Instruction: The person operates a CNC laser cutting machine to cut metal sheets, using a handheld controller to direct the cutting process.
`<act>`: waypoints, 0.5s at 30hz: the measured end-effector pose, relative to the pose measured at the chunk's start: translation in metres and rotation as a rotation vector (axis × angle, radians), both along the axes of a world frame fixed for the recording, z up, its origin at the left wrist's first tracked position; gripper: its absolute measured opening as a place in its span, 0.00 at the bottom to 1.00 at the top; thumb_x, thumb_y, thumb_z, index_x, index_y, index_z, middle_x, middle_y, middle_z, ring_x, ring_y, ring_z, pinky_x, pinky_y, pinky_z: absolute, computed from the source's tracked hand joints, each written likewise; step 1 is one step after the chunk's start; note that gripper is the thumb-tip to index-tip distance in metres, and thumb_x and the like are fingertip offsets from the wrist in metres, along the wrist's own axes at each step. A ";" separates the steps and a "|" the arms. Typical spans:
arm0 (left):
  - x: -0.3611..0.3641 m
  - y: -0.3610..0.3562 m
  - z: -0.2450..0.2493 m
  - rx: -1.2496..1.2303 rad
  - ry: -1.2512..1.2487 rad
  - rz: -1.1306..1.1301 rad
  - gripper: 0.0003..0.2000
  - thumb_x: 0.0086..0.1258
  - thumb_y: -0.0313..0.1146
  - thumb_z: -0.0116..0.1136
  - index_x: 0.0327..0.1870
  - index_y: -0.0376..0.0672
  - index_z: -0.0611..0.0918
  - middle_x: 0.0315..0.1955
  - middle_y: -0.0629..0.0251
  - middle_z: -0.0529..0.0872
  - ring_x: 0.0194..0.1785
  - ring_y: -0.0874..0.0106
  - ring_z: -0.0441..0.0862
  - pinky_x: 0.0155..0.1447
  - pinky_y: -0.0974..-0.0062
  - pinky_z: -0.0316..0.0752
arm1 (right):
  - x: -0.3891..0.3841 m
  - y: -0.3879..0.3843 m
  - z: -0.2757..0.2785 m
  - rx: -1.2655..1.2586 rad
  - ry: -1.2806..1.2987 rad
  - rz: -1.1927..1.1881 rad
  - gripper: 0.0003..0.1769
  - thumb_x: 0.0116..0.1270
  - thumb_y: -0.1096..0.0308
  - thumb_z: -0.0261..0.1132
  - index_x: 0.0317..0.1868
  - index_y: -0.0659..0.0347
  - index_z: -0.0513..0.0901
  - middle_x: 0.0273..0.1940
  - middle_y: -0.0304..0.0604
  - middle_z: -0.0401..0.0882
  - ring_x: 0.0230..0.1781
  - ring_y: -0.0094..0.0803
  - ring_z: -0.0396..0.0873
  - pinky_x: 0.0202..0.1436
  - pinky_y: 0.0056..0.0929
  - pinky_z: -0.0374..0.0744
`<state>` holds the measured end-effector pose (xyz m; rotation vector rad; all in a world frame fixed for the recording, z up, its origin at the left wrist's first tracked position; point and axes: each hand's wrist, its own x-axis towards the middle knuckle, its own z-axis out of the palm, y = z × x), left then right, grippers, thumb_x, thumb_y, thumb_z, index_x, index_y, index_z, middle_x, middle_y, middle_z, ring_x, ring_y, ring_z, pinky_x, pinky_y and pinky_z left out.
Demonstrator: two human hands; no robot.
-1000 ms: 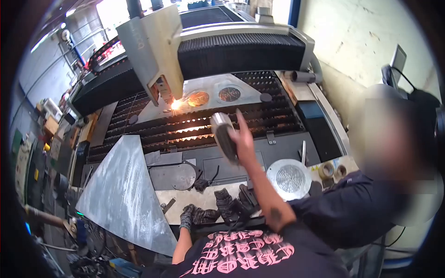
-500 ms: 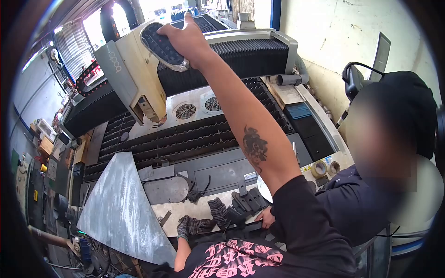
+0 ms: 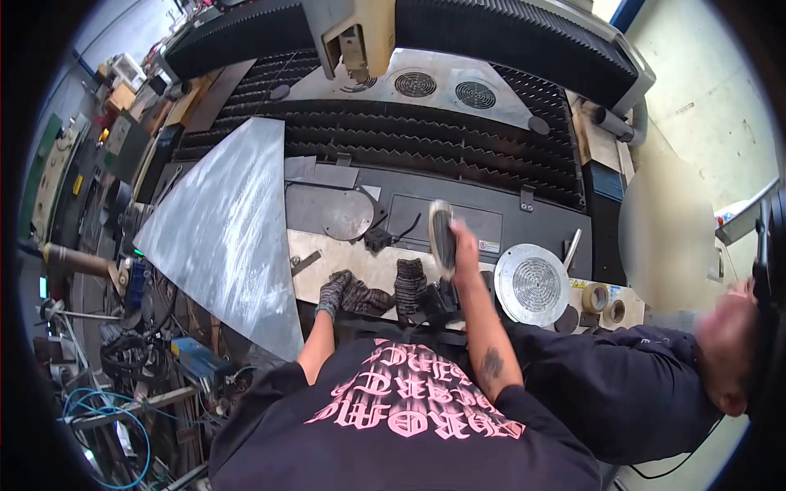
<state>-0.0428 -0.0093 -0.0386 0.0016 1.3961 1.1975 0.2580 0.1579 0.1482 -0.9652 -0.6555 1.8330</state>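
Note:
My right hand (image 3: 467, 255), bare, is closed around a handheld device (image 3: 443, 239) with a pale rim and a dark face, raised over the front ledge. My left hand (image 3: 332, 295) wears a dark knit glove and rests low at the ledge; its fingers blend with a striped knit bundle (image 3: 366, 298) touching it. Another striped knit piece (image 3: 409, 286) lies between my hands, beside black blocky parts (image 3: 440, 299). Left of my left hand is a large grey metal sheet (image 3: 233, 233). A round metal disc with a slotted pattern (image 3: 531, 282) lies right of my right hand.
The machine head (image 3: 360, 41) hangs over a toothed bed (image 3: 368, 135) bearing a plate with round cut patterns (image 3: 446, 88). Two tape rolls (image 3: 604, 299) lie at the right. Another person in dark clothing (image 3: 622, 385) is close on my right. Hoses and cables crowd the lower left.
My right hand has come down from beside the machine head to above the ledge, still holding the device. The view has tilted down, and the slotted disc is now uncovered.

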 end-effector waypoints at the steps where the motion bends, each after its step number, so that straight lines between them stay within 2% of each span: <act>1: -0.004 0.001 -0.023 0.069 -0.117 0.100 0.10 0.71 0.40 0.61 0.44 0.45 0.83 0.38 0.62 0.87 0.40 0.69 0.86 0.46 0.70 0.82 | 0.005 -0.032 -0.016 -0.144 -0.024 -0.002 0.20 0.69 0.57 0.54 0.48 0.66 0.80 0.35 0.47 0.84 0.29 0.35 0.84 0.31 0.32 0.84; 2: -0.011 0.001 -0.047 0.135 -0.232 0.198 0.10 0.71 0.40 0.60 0.44 0.44 0.83 0.38 0.62 0.87 0.40 0.69 0.85 0.46 0.71 0.82 | 0.011 -0.059 -0.047 -0.213 0.079 -0.023 0.19 0.70 0.58 0.55 0.44 0.67 0.81 0.33 0.49 0.84 0.25 0.37 0.84 0.28 0.32 0.84; 5: 0.006 -0.001 0.021 -0.020 0.038 -0.027 0.11 0.72 0.41 0.59 0.45 0.43 0.83 0.39 0.63 0.87 0.40 0.69 0.85 0.46 0.71 0.82 | 0.042 -0.131 -0.094 -0.335 0.023 0.018 0.19 0.71 0.58 0.54 0.45 0.68 0.81 0.31 0.49 0.84 0.24 0.37 0.83 0.26 0.31 0.82; 7: 0.001 0.001 -0.004 0.029 0.052 0.020 0.12 0.71 0.42 0.60 0.45 0.43 0.83 0.39 0.63 0.87 0.39 0.69 0.86 0.45 0.71 0.82 | 0.054 -0.160 -0.094 -0.399 -0.021 -0.020 0.18 0.71 0.60 0.55 0.48 0.68 0.80 0.32 0.47 0.84 0.24 0.35 0.83 0.27 0.30 0.83; 9: 0.000 0.000 -0.014 0.026 0.045 0.020 0.14 0.70 0.44 0.62 0.45 0.43 0.83 0.39 0.63 0.88 0.38 0.69 0.86 0.44 0.71 0.82 | 0.062 -0.169 -0.094 -0.367 -0.078 -0.015 0.17 0.71 0.62 0.57 0.50 0.67 0.80 0.33 0.45 0.84 0.24 0.33 0.83 0.28 0.28 0.83; 11: 0.000 -0.002 0.002 -0.030 0.021 -0.031 0.15 0.68 0.46 0.64 0.44 0.43 0.84 0.39 0.63 0.88 0.38 0.69 0.86 0.44 0.71 0.82 | 0.075 -0.178 -0.102 -0.300 -0.124 0.023 0.16 0.71 0.63 0.59 0.52 0.66 0.79 0.34 0.43 0.84 0.25 0.30 0.83 0.28 0.27 0.83; 14: 0.010 0.003 0.031 -0.072 0.055 0.031 0.13 0.69 0.39 0.63 0.46 0.39 0.83 0.41 0.60 0.87 0.40 0.70 0.85 0.45 0.73 0.82 | 0.081 -0.174 -0.119 -0.278 -0.172 -0.054 0.16 0.71 0.65 0.60 0.55 0.63 0.78 0.35 0.44 0.84 0.27 0.29 0.84 0.31 0.29 0.84; 15: 0.011 0.004 0.036 -0.091 0.117 -0.003 0.15 0.68 0.40 0.64 0.47 0.38 0.83 0.41 0.61 0.87 0.41 0.71 0.85 0.46 0.73 0.82 | 0.083 -0.174 -0.123 -0.267 -0.175 -0.064 0.16 0.71 0.65 0.61 0.55 0.63 0.78 0.35 0.44 0.84 0.27 0.29 0.84 0.31 0.29 0.84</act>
